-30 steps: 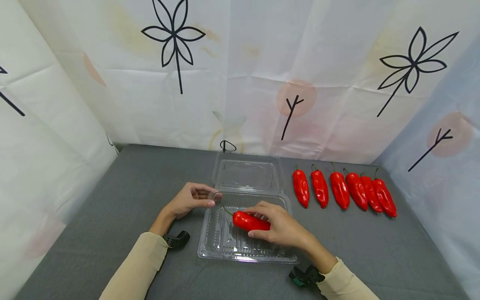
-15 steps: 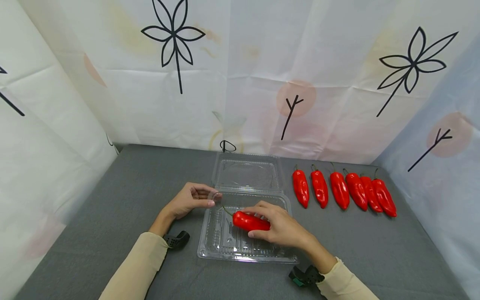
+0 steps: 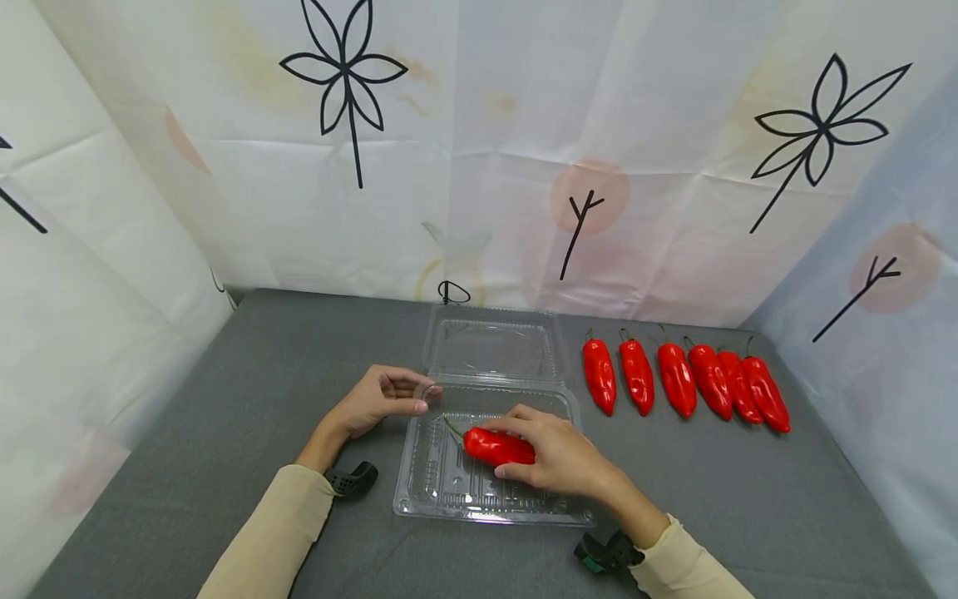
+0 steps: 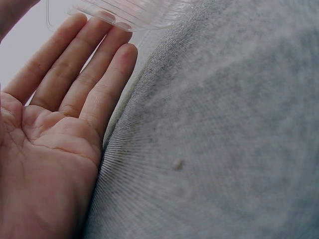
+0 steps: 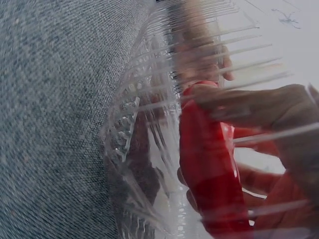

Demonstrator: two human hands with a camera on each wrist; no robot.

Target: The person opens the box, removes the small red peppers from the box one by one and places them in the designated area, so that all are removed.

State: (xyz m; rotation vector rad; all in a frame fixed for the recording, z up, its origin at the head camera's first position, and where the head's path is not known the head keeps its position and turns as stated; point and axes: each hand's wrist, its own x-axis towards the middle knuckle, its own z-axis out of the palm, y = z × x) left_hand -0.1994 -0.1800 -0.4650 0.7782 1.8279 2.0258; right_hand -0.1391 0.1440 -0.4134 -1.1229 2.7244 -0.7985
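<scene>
A clear plastic clamshell box (image 3: 427,499) lies on the grey cloth with its lid (image 3: 494,345) folded back. Over its base, my right hand (image 3: 557,449) grips a red chili pepper (image 3: 494,448) that lies sideways, stem to the left. The right wrist view shows the pepper between thumb and fingers, seen through the plastic wall; whether it rests on the box floor I cannot tell. My left hand (image 3: 385,401) is at the box's back left corner, fingers nearly straight. In the left wrist view its fingertips (image 4: 107,20) touch the plastic edge.
Several red peppers (image 3: 677,378) lie in a row on the grey cloth (image 3: 718,507) at the right. A printed white curtain (image 3: 464,150) stands behind the table and along both sides.
The right hand has shifted very slightly, and the pepper in it sits a touch lower and more level. My left hand, the box and the row of peppers stay in place.
</scene>
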